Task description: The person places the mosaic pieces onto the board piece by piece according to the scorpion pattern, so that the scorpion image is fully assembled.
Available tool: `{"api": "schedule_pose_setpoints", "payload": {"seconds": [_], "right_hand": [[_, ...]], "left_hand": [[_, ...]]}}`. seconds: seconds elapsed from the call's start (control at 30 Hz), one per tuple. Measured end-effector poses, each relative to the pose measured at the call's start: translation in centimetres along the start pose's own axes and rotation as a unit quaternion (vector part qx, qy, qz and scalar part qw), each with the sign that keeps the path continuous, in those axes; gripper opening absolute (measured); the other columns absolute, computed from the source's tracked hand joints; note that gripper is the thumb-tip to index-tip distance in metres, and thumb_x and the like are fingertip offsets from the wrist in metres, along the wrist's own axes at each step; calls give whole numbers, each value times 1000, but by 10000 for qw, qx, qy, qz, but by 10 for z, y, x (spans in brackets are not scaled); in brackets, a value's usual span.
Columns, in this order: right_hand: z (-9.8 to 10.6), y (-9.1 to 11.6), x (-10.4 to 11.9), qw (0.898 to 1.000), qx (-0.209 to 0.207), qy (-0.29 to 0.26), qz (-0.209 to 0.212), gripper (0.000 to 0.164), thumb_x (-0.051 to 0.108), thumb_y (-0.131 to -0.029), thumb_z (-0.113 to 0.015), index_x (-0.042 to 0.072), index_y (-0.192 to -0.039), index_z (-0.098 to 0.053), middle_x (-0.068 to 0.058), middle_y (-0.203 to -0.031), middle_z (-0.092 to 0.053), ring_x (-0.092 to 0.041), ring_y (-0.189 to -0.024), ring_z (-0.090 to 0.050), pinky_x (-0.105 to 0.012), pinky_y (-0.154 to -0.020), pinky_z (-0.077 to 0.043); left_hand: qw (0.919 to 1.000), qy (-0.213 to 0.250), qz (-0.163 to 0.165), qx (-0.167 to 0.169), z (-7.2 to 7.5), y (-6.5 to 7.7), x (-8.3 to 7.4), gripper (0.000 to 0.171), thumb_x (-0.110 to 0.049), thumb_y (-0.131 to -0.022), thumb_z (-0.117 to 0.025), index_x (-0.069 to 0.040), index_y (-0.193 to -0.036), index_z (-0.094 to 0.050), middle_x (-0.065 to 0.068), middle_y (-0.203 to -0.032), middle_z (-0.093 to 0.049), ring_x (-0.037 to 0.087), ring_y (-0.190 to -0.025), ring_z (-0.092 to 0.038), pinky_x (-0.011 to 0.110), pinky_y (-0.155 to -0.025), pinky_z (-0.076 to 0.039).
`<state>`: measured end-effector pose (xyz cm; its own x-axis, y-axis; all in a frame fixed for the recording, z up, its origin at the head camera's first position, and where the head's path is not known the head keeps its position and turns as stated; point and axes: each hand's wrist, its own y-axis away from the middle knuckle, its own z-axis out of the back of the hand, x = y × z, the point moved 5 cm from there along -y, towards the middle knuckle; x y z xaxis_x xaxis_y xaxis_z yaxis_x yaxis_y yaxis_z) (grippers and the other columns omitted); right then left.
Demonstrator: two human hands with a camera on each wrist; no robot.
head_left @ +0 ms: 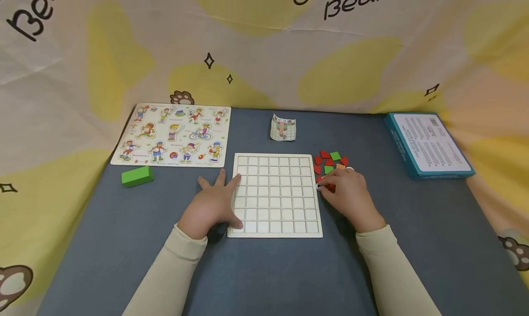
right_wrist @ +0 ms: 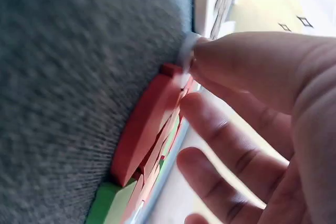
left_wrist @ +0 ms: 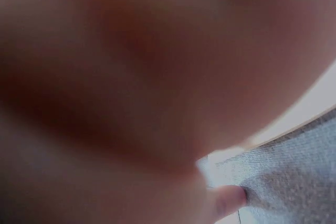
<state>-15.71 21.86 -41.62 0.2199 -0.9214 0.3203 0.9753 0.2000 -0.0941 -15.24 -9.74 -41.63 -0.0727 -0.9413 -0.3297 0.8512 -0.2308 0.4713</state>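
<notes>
Grid board [head_left: 274,195] on grey table [head_left: 272,274] | printed cloth [head_left: 264,45] behind | left grip [head_left: 211,205] spread | right grip [head_left: 350,200] pinching white piece [right_wrist: 187,51]

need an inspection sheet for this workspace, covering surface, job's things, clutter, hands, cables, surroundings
Surface: blue-grey tabletop
Job's things: white grid board lying flat; red, green and orange loose pieces clustered beside its right edge; small printed grid card beyond it
Clutter: picture board and green block at left; teal box at right
Hands: left hand spread, touching the grid board's left side; right hand pinching a small white piece
Cables: nothing seen
Surroundings: yellow-patched cloth with lettering, behind and at both sides
</notes>
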Motion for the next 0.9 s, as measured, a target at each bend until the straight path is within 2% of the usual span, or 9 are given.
{"api": "schedule_pose_setpoints", "payload": {"seconds": [0.2,0.43,0.73,0.9], "right_hand": [[-2,3,5,9993,30,288,245,18,12,-90,-81,7,-107,-85,-12,-111,-76,-35,-104,-62,-65,-97,-43],[-5,4,7,9979,-245,272,528,11,9,-88,-82,5,-99,-84,-10,-99,-75,-31,-93,-64,-58,-85,-51],[-5,2,2,9977,-136,138,645,12,11,-88,-87,9,-100,-86,-9,-108,-77,-32,-103,-64,-59,-89,-48],[-4,1,-1,9969,-88,-74,777,13,8,-87,-86,10,-100,-86,-7,-106,-78,-31,-101,-66,-58,-90,-47]], "left_hand": [[10000,-47,-81,2,0,0,-2,130,-38,-65,-104,-12,-168,-29,35,-170,-14,79,-141,-6,74,-94,-49],[9999,-71,-135,31,0,-1,-1,129,-38,-66,-103,-10,-168,-29,36,-169,-12,80,-140,-5,74,-95,-48],[9998,-97,-64,137,0,-1,-2,129,-38,-67,-103,-10,-168,-27,36,-169,-9,80,-140,-3,74,-96,-47],[9998,-72,-25,187,0,-2,-2,129,-38,-69,-102,-11,-169,-26,36,-170,-7,79,-141,0,74,-97,-47]]}}
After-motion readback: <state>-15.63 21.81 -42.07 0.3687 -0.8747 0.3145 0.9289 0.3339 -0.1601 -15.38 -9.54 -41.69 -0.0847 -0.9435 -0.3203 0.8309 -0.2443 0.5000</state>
